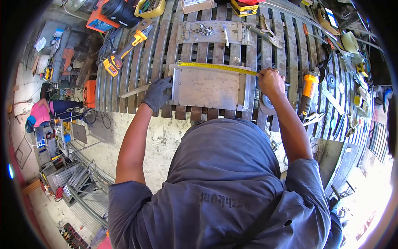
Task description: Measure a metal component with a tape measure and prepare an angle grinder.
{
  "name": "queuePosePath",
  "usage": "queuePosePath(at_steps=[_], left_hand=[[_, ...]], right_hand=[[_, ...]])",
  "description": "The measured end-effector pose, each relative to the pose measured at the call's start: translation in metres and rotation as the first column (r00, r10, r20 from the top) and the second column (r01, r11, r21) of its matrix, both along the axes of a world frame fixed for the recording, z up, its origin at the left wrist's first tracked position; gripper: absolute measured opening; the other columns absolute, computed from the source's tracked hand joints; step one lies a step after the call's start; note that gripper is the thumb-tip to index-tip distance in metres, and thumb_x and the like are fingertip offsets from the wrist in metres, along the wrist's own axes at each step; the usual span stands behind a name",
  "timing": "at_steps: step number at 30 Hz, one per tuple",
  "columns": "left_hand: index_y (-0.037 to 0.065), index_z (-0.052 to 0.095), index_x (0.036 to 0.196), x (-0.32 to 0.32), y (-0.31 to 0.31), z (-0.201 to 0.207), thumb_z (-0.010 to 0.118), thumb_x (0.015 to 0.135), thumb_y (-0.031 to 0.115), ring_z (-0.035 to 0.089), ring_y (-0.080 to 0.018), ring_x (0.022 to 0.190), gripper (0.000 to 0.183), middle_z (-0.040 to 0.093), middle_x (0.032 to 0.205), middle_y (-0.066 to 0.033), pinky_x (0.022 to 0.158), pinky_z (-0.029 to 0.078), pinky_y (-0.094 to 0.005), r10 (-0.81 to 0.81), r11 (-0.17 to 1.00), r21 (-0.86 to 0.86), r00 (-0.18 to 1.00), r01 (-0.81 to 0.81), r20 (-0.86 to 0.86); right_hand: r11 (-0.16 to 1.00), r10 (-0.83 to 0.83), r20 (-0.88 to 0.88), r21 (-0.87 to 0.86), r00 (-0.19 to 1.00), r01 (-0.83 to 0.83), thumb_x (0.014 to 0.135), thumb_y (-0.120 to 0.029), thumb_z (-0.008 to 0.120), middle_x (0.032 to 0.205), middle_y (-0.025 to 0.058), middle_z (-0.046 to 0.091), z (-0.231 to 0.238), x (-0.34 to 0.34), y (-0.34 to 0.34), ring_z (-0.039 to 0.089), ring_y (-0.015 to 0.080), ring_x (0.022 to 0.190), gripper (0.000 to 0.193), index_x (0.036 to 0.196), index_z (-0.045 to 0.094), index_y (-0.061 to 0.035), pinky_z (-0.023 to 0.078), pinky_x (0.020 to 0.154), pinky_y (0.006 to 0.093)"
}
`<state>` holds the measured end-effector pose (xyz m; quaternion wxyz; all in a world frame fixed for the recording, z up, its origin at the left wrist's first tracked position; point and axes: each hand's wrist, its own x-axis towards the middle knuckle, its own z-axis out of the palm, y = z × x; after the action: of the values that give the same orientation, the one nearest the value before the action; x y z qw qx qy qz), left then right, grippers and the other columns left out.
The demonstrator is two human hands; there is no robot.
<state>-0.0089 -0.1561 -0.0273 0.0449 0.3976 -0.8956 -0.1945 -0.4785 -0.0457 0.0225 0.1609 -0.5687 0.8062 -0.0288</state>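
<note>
A flat metal plate [207, 93] with faint handwriting and raised side strips lies on the slatted metal workbench [143, 70] in front of me. The yellow blade of a tape measure [215, 67] stretches along its far edge, from the left corner to the right. At the right end, my bare right hand [271, 83] is closed round the tape measure, whose body is mostly hidden by the fingers. My left hand [157, 93], in a dark grey glove, is at the plate's left edge with its fingers curled against it.
Farther back, another plate [211, 37] carries small metal pieces and a marker [226, 34]. Locking pliers [265, 36] lie beside it. Yellow power grinders rest at left [126, 52] and right [309, 91]. A person in pink [40, 112] is far left.
</note>
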Motion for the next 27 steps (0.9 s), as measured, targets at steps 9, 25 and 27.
queuePosePath(at_steps=[9, 25, 27], left_hand=[[0.009, 0.069, 0.113, 0.003, 0.000, -0.003, 0.085, 0.068, 0.008, 0.057, -0.0359, 0.127, 0.047, 0.060, 0.143, -0.0141, 0.110, 0.047, -0.0429, -0.010, 1.000, 0.005, 0.999, 0.010, -0.034], [0.008, 0.069, 0.114, -0.007, 0.001, 0.009, 0.085, 0.071, 0.011, 0.055, -0.0364, 0.128, 0.047, 0.060, 0.144, -0.0139, 0.110, 0.045, -0.0440, -0.040, 0.999, -0.010, 0.999, 0.041, 0.010], [0.008, 0.069, 0.114, -0.008, 0.001, 0.011, 0.085, 0.071, 0.011, 0.055, -0.0369, 0.129, 0.046, 0.060, 0.145, -0.0141, 0.111, 0.044, -0.0442, -0.043, 0.999, -0.020, 0.998, 0.044, 0.036]], right_hand=[[0.999, 0.048, -0.006, 0.008, 0.999, -0.048, 0.099, -0.027, 0.062, 0.113, 0.0107, 0.071, -0.008, 0.000, -0.002, 0.063, 0.0313, 0.118, 0.022, 0.104, 0.077, -0.0109, 0.045, 0.098, 0.0616], [0.997, 0.076, 0.012, 0.030, 0.997, -0.076, 0.099, -0.026, 0.060, 0.118, 0.0105, 0.071, -0.013, 0.002, -0.019, 0.060, 0.0322, 0.124, 0.025, 0.108, 0.078, -0.0115, 0.042, 0.102, 0.0626], [0.996, 0.078, 0.014, 0.038, 0.997, -0.079, 0.099, -0.027, 0.059, 0.118, 0.0104, 0.071, -0.015, 0.001, -0.020, 0.060, 0.0325, 0.123, 0.026, 0.108, 0.078, -0.0115, 0.043, 0.102, 0.0624]])
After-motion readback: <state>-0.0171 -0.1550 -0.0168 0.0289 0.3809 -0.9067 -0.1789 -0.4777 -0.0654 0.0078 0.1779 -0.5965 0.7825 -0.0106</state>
